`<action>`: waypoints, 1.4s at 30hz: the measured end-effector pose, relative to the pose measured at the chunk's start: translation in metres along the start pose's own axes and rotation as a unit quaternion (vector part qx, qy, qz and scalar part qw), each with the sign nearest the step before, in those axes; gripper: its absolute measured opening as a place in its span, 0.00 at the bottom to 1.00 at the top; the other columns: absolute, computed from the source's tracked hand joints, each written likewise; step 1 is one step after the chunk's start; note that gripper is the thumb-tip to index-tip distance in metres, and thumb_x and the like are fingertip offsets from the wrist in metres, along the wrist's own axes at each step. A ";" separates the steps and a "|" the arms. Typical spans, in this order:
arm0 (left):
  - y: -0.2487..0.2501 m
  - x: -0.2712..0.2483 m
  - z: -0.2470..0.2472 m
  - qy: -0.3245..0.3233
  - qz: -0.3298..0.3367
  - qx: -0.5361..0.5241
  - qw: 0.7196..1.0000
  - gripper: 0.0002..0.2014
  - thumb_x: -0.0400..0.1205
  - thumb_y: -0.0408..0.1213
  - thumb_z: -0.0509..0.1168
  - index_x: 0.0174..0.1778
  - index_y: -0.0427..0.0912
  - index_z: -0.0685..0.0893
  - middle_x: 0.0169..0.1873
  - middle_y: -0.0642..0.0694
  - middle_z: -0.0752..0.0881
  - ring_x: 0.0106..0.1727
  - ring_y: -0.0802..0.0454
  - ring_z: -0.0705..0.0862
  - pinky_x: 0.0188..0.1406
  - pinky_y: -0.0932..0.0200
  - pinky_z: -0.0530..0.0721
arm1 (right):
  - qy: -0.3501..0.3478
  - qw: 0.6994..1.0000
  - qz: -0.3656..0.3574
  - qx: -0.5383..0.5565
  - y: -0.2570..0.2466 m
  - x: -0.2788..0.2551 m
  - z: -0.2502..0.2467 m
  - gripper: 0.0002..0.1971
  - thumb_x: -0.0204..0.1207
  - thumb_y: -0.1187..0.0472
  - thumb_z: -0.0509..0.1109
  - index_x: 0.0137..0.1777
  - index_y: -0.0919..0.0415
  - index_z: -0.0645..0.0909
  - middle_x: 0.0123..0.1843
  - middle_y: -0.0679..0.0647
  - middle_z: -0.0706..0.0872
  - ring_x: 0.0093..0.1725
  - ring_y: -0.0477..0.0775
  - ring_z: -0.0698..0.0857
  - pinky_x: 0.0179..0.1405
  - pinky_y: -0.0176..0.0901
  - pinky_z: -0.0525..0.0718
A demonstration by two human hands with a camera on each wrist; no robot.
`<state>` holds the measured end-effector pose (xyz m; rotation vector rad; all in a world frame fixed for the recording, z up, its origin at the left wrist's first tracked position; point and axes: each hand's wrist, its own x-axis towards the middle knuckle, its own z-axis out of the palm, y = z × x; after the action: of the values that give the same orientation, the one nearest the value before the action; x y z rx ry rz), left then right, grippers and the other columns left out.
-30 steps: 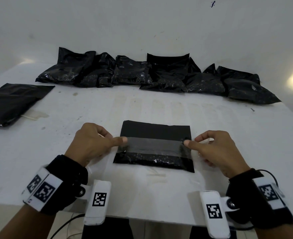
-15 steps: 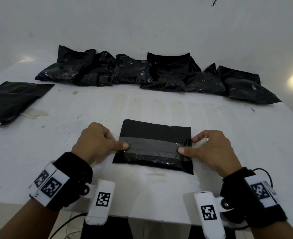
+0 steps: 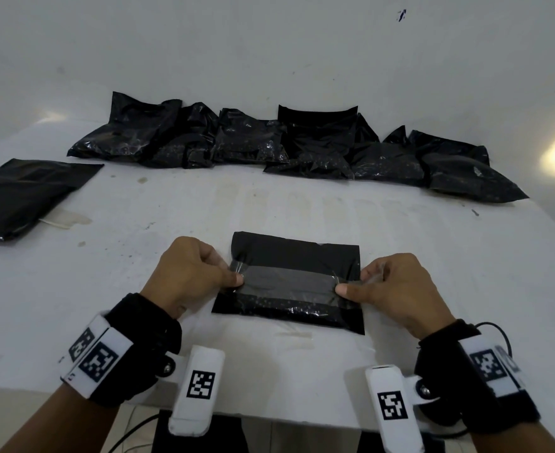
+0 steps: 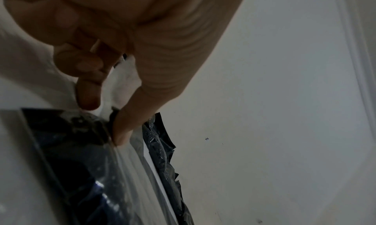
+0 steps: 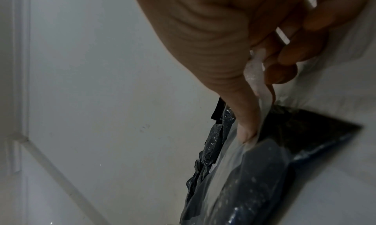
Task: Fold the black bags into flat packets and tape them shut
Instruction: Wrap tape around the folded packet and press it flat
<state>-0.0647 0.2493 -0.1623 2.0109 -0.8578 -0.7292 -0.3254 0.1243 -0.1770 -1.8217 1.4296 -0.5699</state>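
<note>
One white table (image 3: pixel 400 256) carries a row of black bags (image 3: pixel 269 142) along its far edge and a folded packet (image 3: pixel 289 256) near the front; left hand (image 3: pixel 187 273) and right hand (image 3: pixel 397 289) each pinch one end of the clear tape strip (image 3: pixel 289 282) across it. No writing is legible.

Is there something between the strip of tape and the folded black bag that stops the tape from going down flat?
Nothing visible. The clear tape stretches across the folded black bag, with only each thumb on top of its ends. The left hand and right hand pinch the ends past the bag's edges.
</note>
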 end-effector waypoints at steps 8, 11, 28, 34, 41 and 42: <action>0.007 -0.006 -0.001 0.021 -0.026 -0.043 0.999 0.16 0.61 0.26 0.84 0.38 0.33 0.85 0.29 0.43 0.84 0.30 0.51 0.82 0.27 0.64 0.79 | 0.004 1.000 -0.023 0.016 -0.001 -0.004 0.002 0.20 0.53 0.49 0.90 0.32 0.58 0.83 0.27 0.47 0.80 0.30 0.48 0.77 0.32 0.41 0.71; 0.011 -0.008 -0.002 0.017 -0.045 -0.103 0.994 0.21 0.62 0.21 0.83 0.49 0.28 0.85 0.31 0.40 0.85 0.23 0.55 0.82 0.17 0.70 0.76 | 0.006 0.999 -0.030 0.016 -0.001 -0.006 0.002 0.20 0.53 0.49 0.90 0.33 0.58 0.83 0.29 0.48 0.82 0.31 0.48 0.79 0.32 0.42 0.72; 0.020 -0.022 -0.008 -0.115 -0.068 -0.431 0.892 0.30 0.60 0.20 0.73 0.62 0.23 0.81 0.40 0.32 0.91 0.35 0.45 0.91 0.32 0.56 0.90 | -0.034 0.973 -0.021 0.226 0.003 -0.013 -0.009 0.16 0.59 0.70 0.87 0.30 0.67 0.79 0.21 0.50 0.78 0.18 0.43 0.72 0.17 0.31 0.69; 0.023 -0.023 -0.010 -0.165 -0.054 -0.476 0.862 0.23 0.68 0.26 0.70 0.60 0.26 0.83 0.42 0.33 0.90 0.36 0.46 0.91 0.35 0.57 0.90 | -0.118 0.928 0.021 0.354 -0.003 -0.018 -0.015 0.19 0.54 0.60 0.88 0.35 0.62 0.79 0.31 0.57 0.86 0.27 0.51 0.85 0.25 0.40 0.83; 0.030 -0.024 -0.023 -0.225 0.002 -0.498 0.838 0.33 0.43 0.38 0.90 0.44 0.35 0.93 0.43 0.37 0.92 0.40 0.48 0.92 0.37 0.60 0.89 | -0.263 0.808 0.073 0.523 -0.015 -0.016 -0.012 0.19 0.63 0.62 0.86 0.44 0.67 0.80 0.58 0.70 0.86 0.62 0.72 0.85 0.60 0.73 0.83; 0.032 -0.026 -0.024 -0.232 0.003 -0.504 0.832 0.31 0.44 0.38 0.90 0.43 0.35 0.94 0.42 0.38 0.92 0.40 0.49 0.92 0.37 0.61 0.89 | -0.274 0.793 0.077 0.539 -0.017 -0.014 -0.011 0.30 0.57 0.61 0.90 0.56 0.67 0.80 0.66 0.73 0.83 0.64 0.74 0.83 0.58 0.70 0.85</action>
<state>-0.0717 0.2663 -0.1186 0.8827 -0.5300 -1.3466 -0.3265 0.1369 -0.1559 -0.8044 0.5814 -0.5340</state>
